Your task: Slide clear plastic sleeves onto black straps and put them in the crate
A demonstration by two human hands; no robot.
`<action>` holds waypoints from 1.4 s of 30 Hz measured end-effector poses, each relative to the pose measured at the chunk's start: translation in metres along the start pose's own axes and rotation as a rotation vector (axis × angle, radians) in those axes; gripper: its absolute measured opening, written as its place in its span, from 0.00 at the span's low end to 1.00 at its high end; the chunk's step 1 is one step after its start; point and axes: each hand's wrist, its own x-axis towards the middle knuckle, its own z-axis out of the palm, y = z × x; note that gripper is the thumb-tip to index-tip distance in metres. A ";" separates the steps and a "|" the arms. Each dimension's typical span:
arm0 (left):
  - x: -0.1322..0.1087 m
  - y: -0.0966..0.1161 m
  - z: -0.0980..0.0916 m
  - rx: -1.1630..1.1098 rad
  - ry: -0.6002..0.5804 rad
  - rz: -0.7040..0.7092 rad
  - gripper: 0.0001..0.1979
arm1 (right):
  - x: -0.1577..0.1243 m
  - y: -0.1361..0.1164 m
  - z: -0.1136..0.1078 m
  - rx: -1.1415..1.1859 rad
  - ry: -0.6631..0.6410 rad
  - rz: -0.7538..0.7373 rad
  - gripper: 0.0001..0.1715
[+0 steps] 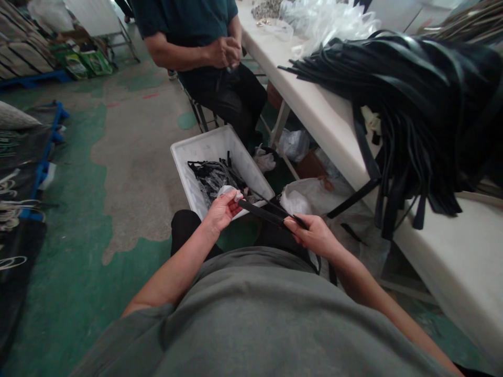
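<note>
Between my hands, above my lap, stretches a black strap [262, 212]. My right hand [312, 234] is closed round it near one end, and part of the strap hangs below that hand. My left hand [223, 210] pinches a small white piece, perhaps plastic or paper [228, 191], at the strap's other end; whether it also grips the strap tip is hard to make out. Just beyond my hands stands a white plastic bin [184, 170], holding black straps in clear wrapping [214, 175].
A large bundle of black straps [416, 78] hangs over the edge of the white table [318, 112] at right. Clear plastic bags [334, 21] lie farther back. A seated co-worker [204, 57] is beyond the bin. Blue pallets [49, 152] stand at left.
</note>
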 end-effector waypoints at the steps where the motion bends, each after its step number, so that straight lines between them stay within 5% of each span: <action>1: 0.001 -0.001 0.000 0.002 -0.004 -0.004 0.06 | 0.000 -0.001 0.000 -0.003 -0.002 0.003 0.26; 11: -0.004 -0.007 -0.002 0.030 -0.035 -0.015 0.09 | 0.003 0.001 0.004 -0.096 0.054 0.003 0.23; 17: -0.010 -0.035 0.006 0.057 -0.088 -0.074 0.09 | 0.018 -0.005 0.026 -0.161 0.094 -0.041 0.20; 20: -0.014 -0.046 0.010 0.093 -0.136 -0.127 0.09 | 0.023 -0.012 0.029 -0.036 0.022 -0.014 0.17; 25: -0.011 -0.033 0.002 0.091 -0.083 -0.005 0.13 | 0.004 -0.024 0.013 0.073 -0.178 -0.105 0.29; 31: -0.013 -0.038 0.013 0.074 -0.234 -0.039 0.16 | 0.019 -0.030 0.023 0.006 -0.037 -0.142 0.27; 37: -0.011 -0.030 0.007 0.023 -0.122 0.038 0.17 | 0.018 -0.036 0.013 -0.001 -0.060 -0.150 0.29; 42: -0.012 -0.039 0.011 0.029 -0.218 -0.042 0.15 | 0.031 -0.036 0.026 -0.165 0.080 -0.170 0.29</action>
